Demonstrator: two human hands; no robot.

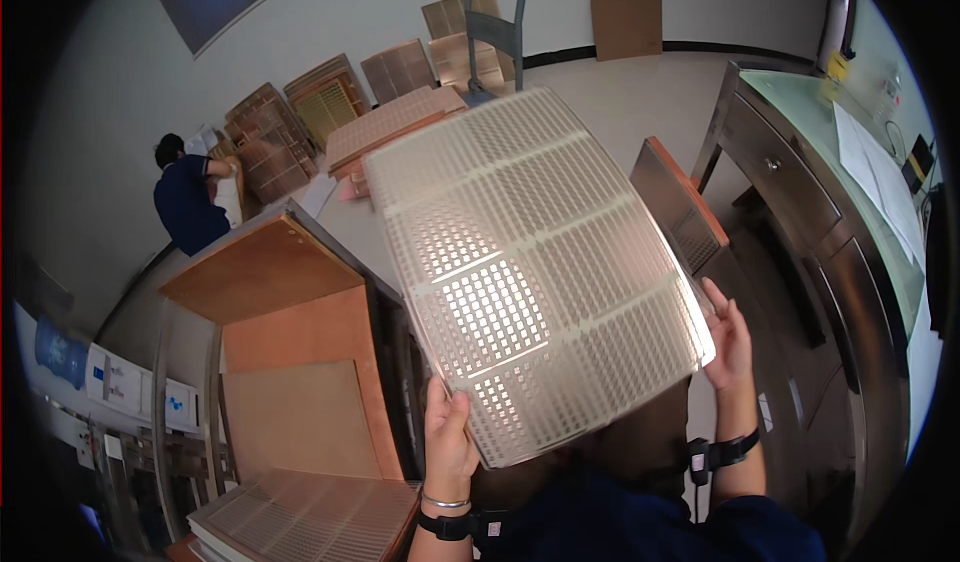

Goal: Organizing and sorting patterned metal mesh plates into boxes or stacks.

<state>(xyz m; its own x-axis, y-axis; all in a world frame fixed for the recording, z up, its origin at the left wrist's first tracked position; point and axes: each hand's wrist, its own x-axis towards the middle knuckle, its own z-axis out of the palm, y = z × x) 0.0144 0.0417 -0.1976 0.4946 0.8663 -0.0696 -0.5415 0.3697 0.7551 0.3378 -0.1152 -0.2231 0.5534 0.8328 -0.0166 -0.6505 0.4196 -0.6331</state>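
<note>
A large, thin metallic panel (590, 252) with a grid of small rectangles hangs tilted in front of me, and light glares off its left half. My left hand (450, 437) is closed on its lower left edge, thumb on the near face. At the lower right edge, my right hand (728, 337) grips the panel with some fingers hidden behind it. To the left, a stack of similar panels (310, 512) lies beside an orange-brown board (295, 327) and a brown sheet (295, 412).
On the right stands a metal desk (775, 152) with a glass top. Another panel (675, 202) leans near it. Panel stacks (270, 142) line the far wall near a hand trolley (495, 32) and cardboard (627, 17). A person (190, 197) in dark blue crouches far left.
</note>
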